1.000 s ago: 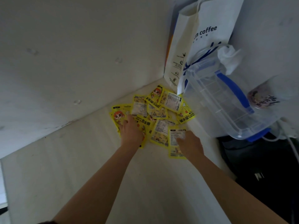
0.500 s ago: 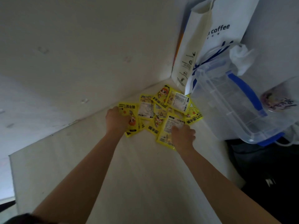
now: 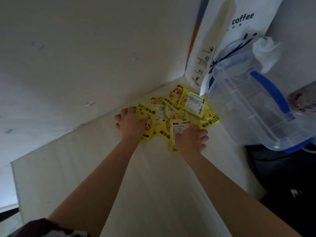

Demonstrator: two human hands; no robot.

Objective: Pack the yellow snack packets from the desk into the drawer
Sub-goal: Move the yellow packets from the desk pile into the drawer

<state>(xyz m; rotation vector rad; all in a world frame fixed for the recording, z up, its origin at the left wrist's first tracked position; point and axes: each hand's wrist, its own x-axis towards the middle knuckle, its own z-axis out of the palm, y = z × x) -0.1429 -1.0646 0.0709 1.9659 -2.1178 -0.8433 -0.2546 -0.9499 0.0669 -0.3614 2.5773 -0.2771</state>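
A heap of yellow snack packets [image 3: 177, 112] lies overlapping in the far corner of the pale surface [image 3: 136, 185], close against the white wall [image 3: 77, 57] on its far side. The left hand [image 3: 130, 123] rests on the packets at the heap's left edge, fingers [image 3: 119, 117] curled down over the edge of one packet, thumb on its printed face. The right hand [image 3: 189, 138] lies on the packet nearest the person, fingers bent, pressing it down; whether it truly grips the packet cannot be told. Just right of the heap stands a white paper bag [image 3: 222, 48] printed "coffee", and a clear plastic box [image 3: 253, 106] with blue handle leans beside it, hemming the heap on that side. Near the person the surface spreads wide and bare up to its left edge; its right edge drops to a dark area [image 3: 282, 177]. No drawer is in view.
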